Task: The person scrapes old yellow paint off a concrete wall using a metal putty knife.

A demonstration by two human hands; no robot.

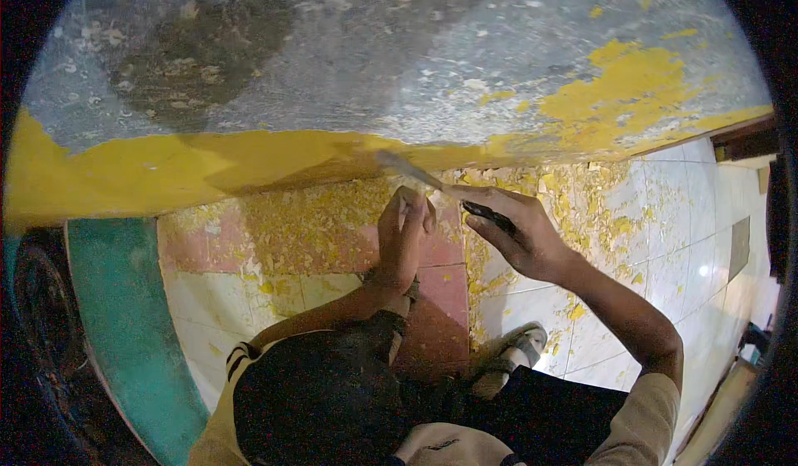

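My right hand (519, 229) is wrapped round the dark handle of a scraper (407, 169). Its metal blade, slightly blurred, points up and left to the lower yellow band of the wall (274, 154). Whether the blade's tip touches the paint I cannot tell. Left of it, my left hand (404, 233) is held just under the blade with fingers curled in and nothing visible in them. Above the yellow band the wall is bare, rough grey (349, 59), with a ragged yellow paint patch (623, 83) at the right.
Yellow and pale paint flakes (307, 225) litter the pink and white floor tiles along the wall's foot. My sandalled foot (525, 345) stands on the tiles below my right hand. A green strip (120, 300) edges the floor at left; a dark brown wooden piece (744, 140) is at far right.
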